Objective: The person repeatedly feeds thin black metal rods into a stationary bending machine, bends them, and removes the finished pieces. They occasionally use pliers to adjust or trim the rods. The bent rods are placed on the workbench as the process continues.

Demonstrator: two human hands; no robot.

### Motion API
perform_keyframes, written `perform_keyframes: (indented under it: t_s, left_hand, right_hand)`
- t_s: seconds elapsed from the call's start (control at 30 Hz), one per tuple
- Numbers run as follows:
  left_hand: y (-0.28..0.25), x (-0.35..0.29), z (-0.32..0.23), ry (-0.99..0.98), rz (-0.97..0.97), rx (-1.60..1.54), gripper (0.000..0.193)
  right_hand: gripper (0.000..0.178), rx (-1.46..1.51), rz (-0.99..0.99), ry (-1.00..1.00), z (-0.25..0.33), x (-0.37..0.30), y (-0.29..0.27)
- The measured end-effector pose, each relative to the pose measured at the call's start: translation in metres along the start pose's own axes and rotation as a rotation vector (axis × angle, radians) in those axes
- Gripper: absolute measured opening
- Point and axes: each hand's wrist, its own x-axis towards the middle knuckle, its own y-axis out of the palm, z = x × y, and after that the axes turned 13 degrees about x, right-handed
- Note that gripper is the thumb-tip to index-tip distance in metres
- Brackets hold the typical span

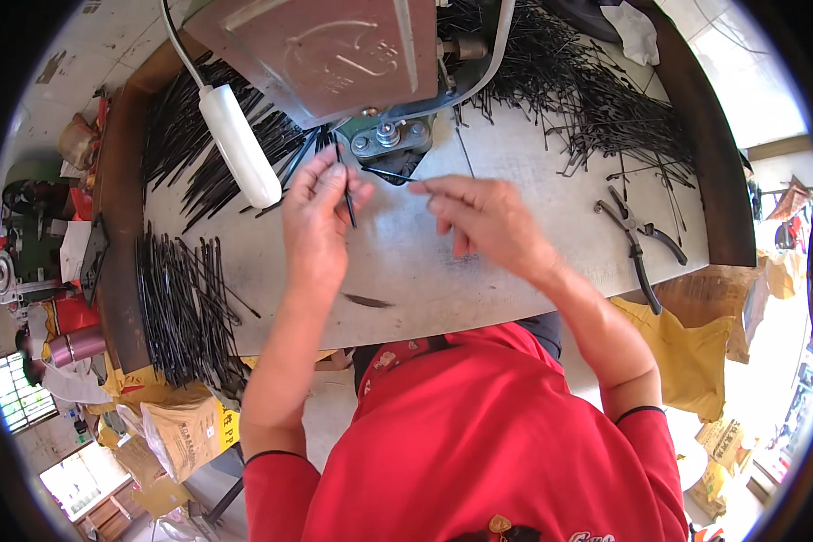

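Observation:
My left hand (314,217) is closed on a thin black metal rod (351,213), pinched between thumb and fingers just left of the machine's bolted tool block (388,137). My right hand (497,221) pinches the end of another thin black rod (387,172). That rod points left, its far tip close to the front of the block; whether it touches is hard to make out. Above both hands hangs the brown metal head (325,54) of the machine. Some dark rod ends (323,137) show behind my left fingertips.
A white lamp (240,149) hangs at the left over straight black rods (230,176). More rods (176,307) lie in a stack at the near left edge. Tangled bent rods (596,99) cover the back right. Pliers (630,226) lie on the metal table (461,289); a raised rim (718,135) borders it.

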Motion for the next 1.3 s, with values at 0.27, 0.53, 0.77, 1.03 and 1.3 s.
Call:
perform_keyframes:
  t_s: [0.27,0.53,0.77,1.03,1.3]
  left_hand:
    - [0.003,0.024,-0.006,0.020,0.055,0.043,0.028]
    - [0.011,0.017,-0.003,-0.021,0.102,0.119,0.030]
    - [0.008,0.016,-0.002,-0.052,0.131,0.020,0.031]
    - [0.010,0.016,-0.007,-0.071,0.164,-0.020,0.028]
    - [0.011,0.014,-0.008,-0.081,0.156,-0.025,0.027]
  right_hand:
    - [0.023,-0.272,-0.084,-0.036,0.028,0.025,-0.005]
    - [0.009,-0.797,-0.298,-0.511,0.004,0.029,0.016]
    - [0.019,-0.897,-0.353,-0.598,0.006,0.028,0.022]
    - [0.025,-0.935,-0.360,-0.622,0.007,0.026,0.023]
    - [0.030,-0.907,-0.360,-0.626,0.002,0.025,0.022]
